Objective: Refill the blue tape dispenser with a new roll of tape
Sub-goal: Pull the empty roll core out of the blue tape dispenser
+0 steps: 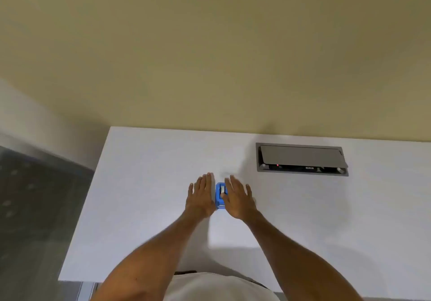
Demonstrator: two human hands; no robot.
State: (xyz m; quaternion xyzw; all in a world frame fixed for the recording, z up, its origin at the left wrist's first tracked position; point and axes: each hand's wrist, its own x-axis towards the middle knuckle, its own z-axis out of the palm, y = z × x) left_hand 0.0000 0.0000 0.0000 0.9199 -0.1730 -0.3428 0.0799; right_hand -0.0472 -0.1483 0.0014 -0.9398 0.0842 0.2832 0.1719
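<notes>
I hold both flat, released hands, left hand (201, 194) at nine o'clock, right hand (238, 197) at three, flanking the tape dispenser (220, 195) to steady it.

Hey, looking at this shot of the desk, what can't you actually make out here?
- Blue tape dispenser, head view: its sides are hidden by the left hand and right hand; whether it holds a roll is too small to tell.
- Contact with the dispenser: unclear.
- Open cable box in the white desk: its sockets are too small and dark.
- New roll: none visible.
</notes>
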